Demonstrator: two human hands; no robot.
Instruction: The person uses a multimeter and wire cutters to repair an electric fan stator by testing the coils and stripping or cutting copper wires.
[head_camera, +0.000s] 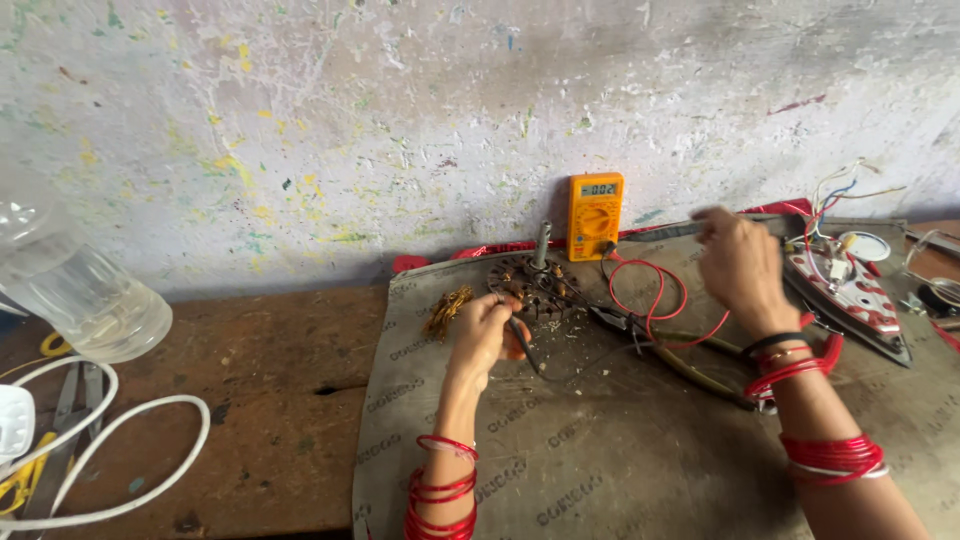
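Note:
My left hand (487, 330) grips a dark probe, its tip pointing down at the grey mat beside a round motor stator (533, 282) with an upright shaft. My right hand (738, 265) is raised and blurred over the red and black probe leads (650, 300), fingers pinched; what it holds I cannot make out. An orange multimeter (594, 215) leans upright against the wall behind the stator. Red bangles ring both wrists.
A tangle of copper wire (447, 308) lies left of the stator. Pliers (690, 362) lie on the mat. A dismantled clothes iron (850, 295) sits at right. A clear plastic bottle (80, 295), white cable (120, 440) and scissors (60, 420) occupy the wooden bench at left.

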